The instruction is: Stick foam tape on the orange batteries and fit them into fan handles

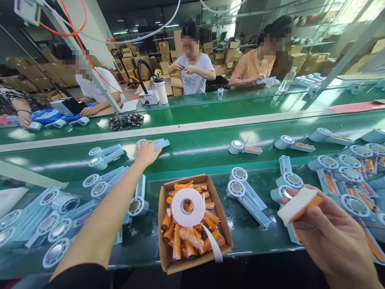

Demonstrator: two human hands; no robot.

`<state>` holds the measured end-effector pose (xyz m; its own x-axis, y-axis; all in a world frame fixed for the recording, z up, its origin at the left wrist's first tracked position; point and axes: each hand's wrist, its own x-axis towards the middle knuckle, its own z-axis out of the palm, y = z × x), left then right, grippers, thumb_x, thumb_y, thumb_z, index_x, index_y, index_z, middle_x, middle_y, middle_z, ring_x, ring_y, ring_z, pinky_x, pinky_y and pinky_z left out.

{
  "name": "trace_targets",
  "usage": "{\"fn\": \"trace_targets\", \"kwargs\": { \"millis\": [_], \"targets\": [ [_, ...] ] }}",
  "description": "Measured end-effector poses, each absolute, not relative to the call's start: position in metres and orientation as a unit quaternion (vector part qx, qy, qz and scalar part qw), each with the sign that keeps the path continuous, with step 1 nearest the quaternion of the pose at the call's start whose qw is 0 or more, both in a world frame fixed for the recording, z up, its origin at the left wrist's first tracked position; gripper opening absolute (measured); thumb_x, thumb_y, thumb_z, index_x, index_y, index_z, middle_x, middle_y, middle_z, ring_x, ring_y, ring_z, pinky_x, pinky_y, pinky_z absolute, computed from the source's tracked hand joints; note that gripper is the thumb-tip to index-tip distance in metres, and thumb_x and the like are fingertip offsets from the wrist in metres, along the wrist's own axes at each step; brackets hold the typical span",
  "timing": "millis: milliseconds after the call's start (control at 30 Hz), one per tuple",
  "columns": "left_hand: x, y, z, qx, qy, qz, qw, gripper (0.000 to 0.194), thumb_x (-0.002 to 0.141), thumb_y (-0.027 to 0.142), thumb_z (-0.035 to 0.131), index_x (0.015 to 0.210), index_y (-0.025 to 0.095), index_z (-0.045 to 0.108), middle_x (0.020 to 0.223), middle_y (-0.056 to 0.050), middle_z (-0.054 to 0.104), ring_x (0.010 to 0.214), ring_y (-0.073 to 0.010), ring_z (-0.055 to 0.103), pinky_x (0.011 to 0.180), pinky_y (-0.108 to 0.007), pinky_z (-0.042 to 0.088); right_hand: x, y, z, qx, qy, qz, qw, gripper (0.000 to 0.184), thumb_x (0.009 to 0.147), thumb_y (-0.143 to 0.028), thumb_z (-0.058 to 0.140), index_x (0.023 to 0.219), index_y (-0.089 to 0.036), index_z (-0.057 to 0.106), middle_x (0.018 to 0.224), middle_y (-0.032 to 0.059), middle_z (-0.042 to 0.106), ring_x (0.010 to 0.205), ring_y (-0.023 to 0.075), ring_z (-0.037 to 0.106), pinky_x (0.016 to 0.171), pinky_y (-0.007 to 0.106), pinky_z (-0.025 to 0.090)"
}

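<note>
My left hand (146, 153) reaches far out over the green belt and closes on a pale blue fan part (158, 143) lying there. My right hand (326, 235) is near the bottom right, pinching an orange battery with a white pad stuck on it (298, 205). Between my arms stands an open cardboard box (168, 263) full of orange batteries (186, 237), with a roll of white tape (188, 206) lying on top and its strip trailing over the front.
Several pale blue fan parts lie left (60, 228), centre (246, 196) and right (345, 176) on the green bench (255, 237). More ride the conveyor (210, 144). Across it sit three people, a black pile of small parts (125, 120) and a white machine (150, 96).
</note>
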<state>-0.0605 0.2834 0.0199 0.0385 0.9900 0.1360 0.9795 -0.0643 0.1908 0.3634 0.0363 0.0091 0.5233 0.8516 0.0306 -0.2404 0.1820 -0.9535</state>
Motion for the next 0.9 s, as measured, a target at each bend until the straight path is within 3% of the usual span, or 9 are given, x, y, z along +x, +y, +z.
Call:
{"fn": "trace_targets", "kwargs": {
  "millis": [100, 200, 367, 500, 633, 700, 800, 900],
  "targets": [
    [-0.071, 0.31, 0.015, 0.714, 0.697, 0.068, -0.001, 0.041, 0.093, 0.025, 0.051, 0.125, 0.011, 0.073, 0.14, -0.025, 0.062, 0.138, -0.0456, 0.043, 0.113, -0.067, 0.039, 0.377, 0.031, 0.007, -0.545, -0.306, 0.376, 0.684, 0.042, 0.071, -0.047, 0.094, 0.111, -0.037, 0.082, 0.104, 0.0118, 0.083, 0.085, 0.037, 0.082, 0.071, 0.054, 0.072],
    [-0.061, 0.312, 0.005, 0.746, 0.666, 0.03, -0.004, 0.038, 0.094, 0.022, 0.048, 0.12, 0.014, 0.076, 0.145, -0.025, 0.057, 0.137, -0.0453, 0.042, 0.105, -0.062, 0.048, 0.39, 0.027, 0.005, -0.572, -0.328, 0.364, 0.658, 0.037, 0.079, -0.047, 0.087, 0.115, -0.041, 0.079, 0.107, 0.0111, 0.082, 0.09, 0.0409, 0.081, 0.083, 0.065, 0.068],
    [-0.001, 0.313, -0.016, 0.836, 0.547, -0.007, 0.032, 0.038, 0.093, 0.019, 0.051, 0.117, 0.027, 0.079, 0.153, -0.011, 0.054, 0.142, -0.0355, 0.04, 0.103, -0.048, 0.053, 0.377, 0.083, 0.041, -0.517, -0.418, 0.34, 0.665, 0.044, 0.079, -0.043, 0.091, 0.119, -0.037, 0.073, 0.099, 0.0063, 0.083, 0.079, 0.0311, 0.082, 0.072, 0.049, 0.071],
    [0.035, 0.329, -0.017, 0.865, 0.495, -0.023, 0.075, 0.026, 0.083, 0.019, 0.061, 0.093, 0.025, 0.084, 0.134, -0.009, 0.068, 0.134, -0.0331, 0.052, 0.111, -0.045, 0.05, 0.336, 0.17, 0.059, -0.401, -0.574, 0.374, 0.608, 0.034, 0.082, -0.036, 0.087, 0.109, -0.026, 0.069, 0.101, 0.0058, 0.083, 0.092, 0.025, 0.081, 0.084, 0.044, 0.068],
    [0.035, 0.34, -0.008, 0.866, 0.486, -0.009, 0.118, 0.024, 0.085, 0.034, 0.064, 0.096, 0.026, 0.084, 0.13, -0.004, 0.074, 0.12, -0.0252, 0.066, 0.109, -0.033, 0.049, 0.291, 0.239, 0.037, -0.41, -0.696, 0.336, 0.485, 0.028, 0.089, -0.031, 0.079, 0.113, -0.021, 0.068, 0.087, 0.0007, 0.079, 0.082, 0.0174, 0.076, 0.08, 0.033, 0.062],
    [0.031, 0.341, -0.006, 0.854, 0.505, 0.009, 0.127, 0.03, 0.091, 0.038, 0.056, 0.106, 0.028, 0.081, 0.13, -0.002, 0.076, 0.117, -0.0231, 0.069, 0.099, -0.03, 0.052, 0.27, 0.262, 0.024, -0.456, -0.769, 0.267, 0.361, 0.024, 0.096, -0.026, 0.072, 0.119, -0.021, 0.068, 0.089, 0.0002, 0.079, 0.083, 0.016, 0.075, 0.08, 0.029, 0.058],
    [0.032, 0.338, -0.006, 0.83, 0.542, 0.035, 0.123, 0.035, 0.098, 0.038, 0.047, 0.115, 0.029, 0.076, 0.118, -0.003, 0.08, 0.109, -0.0245, 0.071, 0.086, -0.03, 0.051, 0.246, 0.286, 0.014, -0.49, -0.838, 0.159, 0.178, 0.028, 0.103, -0.024, 0.063, 0.131, -0.024, 0.065, 0.101, 0.0027, 0.081, 0.094, 0.0191, 0.076, 0.084, 0.028, 0.053],
    [0.039, 0.338, -0.008, 0.817, 0.561, 0.053, 0.124, 0.031, 0.1, 0.037, 0.047, 0.114, 0.029, 0.073, 0.11, -0.004, 0.081, 0.105, -0.0257, 0.073, 0.083, -0.031, 0.049, 0.236, 0.3, 0.01, -0.497, -0.854, 0.122, 0.096, 0.031, 0.104, -0.028, 0.063, 0.135, -0.025, 0.065, 0.109, 0.0081, 0.081, 0.101, 0.0267, 0.076, 0.083, 0.031, 0.05]
  ]
}}
